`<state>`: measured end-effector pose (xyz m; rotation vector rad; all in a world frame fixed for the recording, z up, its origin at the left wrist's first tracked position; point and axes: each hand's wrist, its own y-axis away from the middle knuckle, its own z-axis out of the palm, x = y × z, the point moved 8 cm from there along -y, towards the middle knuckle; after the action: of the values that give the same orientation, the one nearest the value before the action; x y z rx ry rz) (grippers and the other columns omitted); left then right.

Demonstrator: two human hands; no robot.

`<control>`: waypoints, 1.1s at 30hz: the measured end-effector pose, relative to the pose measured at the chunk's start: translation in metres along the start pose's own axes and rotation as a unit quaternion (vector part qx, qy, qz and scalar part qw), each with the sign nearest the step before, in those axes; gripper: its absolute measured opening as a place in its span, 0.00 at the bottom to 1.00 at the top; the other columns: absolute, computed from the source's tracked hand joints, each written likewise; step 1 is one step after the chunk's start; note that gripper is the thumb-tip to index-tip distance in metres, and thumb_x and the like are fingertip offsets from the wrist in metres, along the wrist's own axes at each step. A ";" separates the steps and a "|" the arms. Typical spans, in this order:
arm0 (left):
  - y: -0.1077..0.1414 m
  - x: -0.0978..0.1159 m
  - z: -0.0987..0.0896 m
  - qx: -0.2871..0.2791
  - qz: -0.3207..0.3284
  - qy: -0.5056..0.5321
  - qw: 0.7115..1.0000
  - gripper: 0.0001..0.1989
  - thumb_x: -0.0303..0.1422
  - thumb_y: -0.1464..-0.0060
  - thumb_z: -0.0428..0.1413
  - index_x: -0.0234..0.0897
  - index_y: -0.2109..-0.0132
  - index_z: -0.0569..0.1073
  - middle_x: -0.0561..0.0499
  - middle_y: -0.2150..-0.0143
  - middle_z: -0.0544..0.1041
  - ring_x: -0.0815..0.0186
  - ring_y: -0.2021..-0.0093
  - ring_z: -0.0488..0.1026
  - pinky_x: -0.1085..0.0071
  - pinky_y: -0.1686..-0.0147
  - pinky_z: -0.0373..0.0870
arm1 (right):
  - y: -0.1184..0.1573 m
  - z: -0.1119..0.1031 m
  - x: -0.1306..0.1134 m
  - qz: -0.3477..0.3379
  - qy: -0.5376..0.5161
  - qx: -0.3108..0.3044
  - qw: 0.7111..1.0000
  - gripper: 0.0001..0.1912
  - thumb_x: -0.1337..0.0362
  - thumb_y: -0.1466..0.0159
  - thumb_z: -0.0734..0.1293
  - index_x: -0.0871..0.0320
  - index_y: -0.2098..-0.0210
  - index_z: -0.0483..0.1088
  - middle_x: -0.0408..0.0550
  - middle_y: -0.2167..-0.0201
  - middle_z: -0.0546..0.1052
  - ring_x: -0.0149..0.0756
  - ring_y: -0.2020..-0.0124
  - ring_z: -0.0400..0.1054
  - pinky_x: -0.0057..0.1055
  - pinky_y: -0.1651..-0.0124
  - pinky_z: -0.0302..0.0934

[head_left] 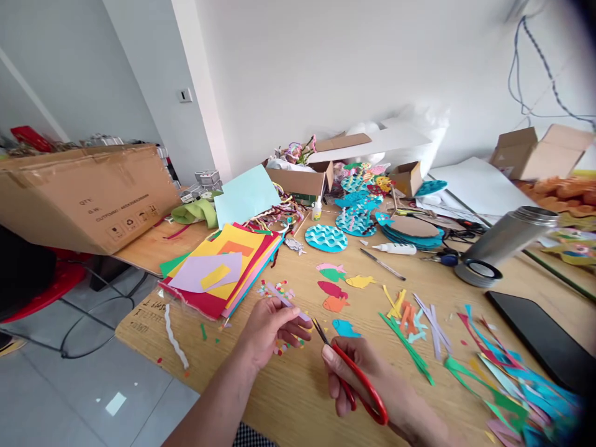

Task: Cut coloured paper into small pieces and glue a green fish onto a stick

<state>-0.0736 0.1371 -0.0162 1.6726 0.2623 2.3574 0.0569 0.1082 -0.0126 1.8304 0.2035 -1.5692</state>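
a lilac paper strip [304,316] and red-handled scissors [369,386], nearly meeting
the left hand [261,330] pinches the strip above the wooden table [275,402]; the right hand [372,366] grips the scissors, tips near its end. a slack pinch could let the paper bend, and fingers this close could get nicked.

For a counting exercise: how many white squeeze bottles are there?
2: one bottle stands before the flower box, the other bottle lies near the pen. More may be hidden.
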 end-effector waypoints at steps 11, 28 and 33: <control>0.017 -0.001 0.045 -0.120 -0.033 -0.075 0.989 0.11 0.36 0.55 0.60 0.31 0.70 0.73 0.41 0.69 0.80 0.61 0.75 0.78 0.76 0.82 0.68 | 0.037 -0.013 0.017 0.032 0.010 -0.035 0.999 0.24 0.43 0.45 0.66 0.59 0.74 0.60 0.42 0.84 0.71 0.26 0.84 0.68 0.19 0.83 0.54; 0.016 -0.011 0.055 -0.122 -0.053 -0.068 0.989 0.10 0.36 0.56 0.60 0.30 0.71 0.74 0.42 0.71 0.80 0.62 0.75 0.78 0.76 0.81 0.68 | 0.047 -0.016 0.021 0.044 -0.003 0.012 0.999 0.25 0.41 0.49 0.68 0.57 0.77 0.59 0.38 0.88 0.69 0.25 0.89 0.64 0.20 0.86 0.50; 0.015 -0.012 0.055 -0.118 -0.057 -0.062 0.990 0.10 0.35 0.56 0.60 0.30 0.71 0.74 0.42 0.72 0.80 0.62 0.76 0.77 0.76 0.81 0.69 | 0.046 -0.015 0.021 0.049 0.002 0.020 0.999 0.26 0.40 0.49 0.67 0.57 0.76 0.59 0.38 0.88 0.69 0.24 0.90 0.62 0.19 0.87 0.49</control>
<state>-0.0190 0.1193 -0.0048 1.6358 0.0514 2.1017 0.0995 0.0766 -0.0130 1.8451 0.0831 -1.5112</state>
